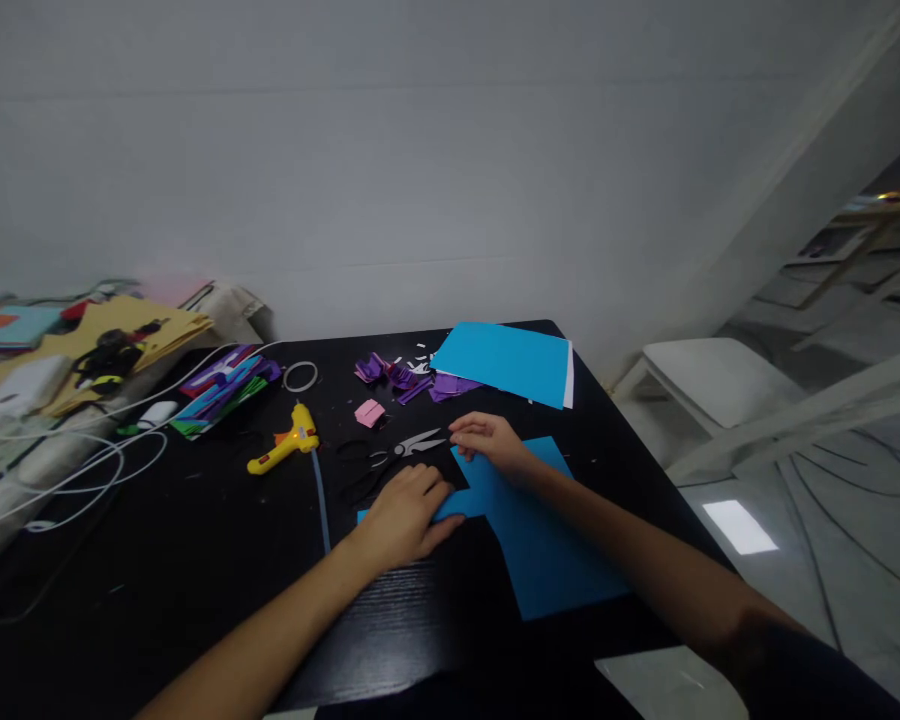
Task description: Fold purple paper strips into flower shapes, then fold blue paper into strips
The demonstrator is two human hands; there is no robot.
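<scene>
My left hand (410, 515) presses on a narrow blue paper strip (461, 505), with its thumb at the near edge and its fingers over the top. The strip overlaps or joins a larger blue sheet (536, 550) on the black table; which of the two I cannot tell. My right hand (491, 445) is over the upper part of that sheet, its fingers curled and thumb near the fingertips; anything between them is too small to see. Black-handled scissors (416, 443) lie just beyond my left hand.
A yellow glue gun (289, 440) lies left, near a grey tape ring (301, 376). Purple scraps (405, 380), pink paper (369, 413) and more blue sheets (506, 358) lie farther back. White cables (116, 450) and coloured papers (229, 385) are left. A white chair (712, 385) stands right.
</scene>
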